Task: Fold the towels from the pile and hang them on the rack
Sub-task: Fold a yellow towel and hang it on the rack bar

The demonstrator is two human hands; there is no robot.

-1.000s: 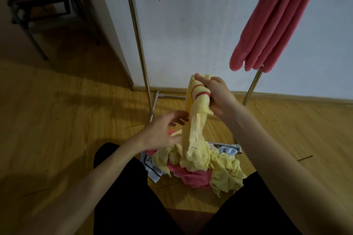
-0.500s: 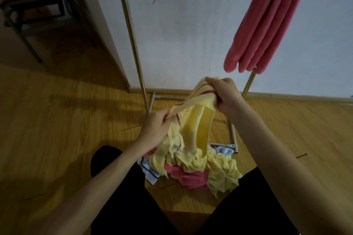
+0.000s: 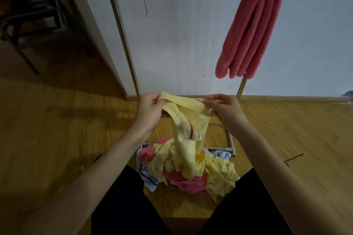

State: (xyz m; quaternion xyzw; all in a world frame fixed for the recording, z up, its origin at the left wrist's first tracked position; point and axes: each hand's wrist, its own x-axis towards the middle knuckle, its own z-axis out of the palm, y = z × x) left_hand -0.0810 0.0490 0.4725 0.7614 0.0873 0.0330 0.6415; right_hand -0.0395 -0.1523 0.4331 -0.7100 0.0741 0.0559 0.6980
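**Yellow towel stretched between your 2 hands**

Your left hand (image 3: 150,112) grips 1 end of the yellow towel (image 3: 188,114), fingers curled round its edge. Your right hand (image 3: 224,109) pinches the other end, so the top edge runs nearly level between them. The rest of the cloth hangs twisted down to the pile (image 3: 189,170) of yellow, pink and pale towels on the floor (image 3: 57,139), just in front of your knees. Behind it stands the rack (image 3: 122,30), with a pink towel (image 3: 254,25) draped over the right side of its top bar.
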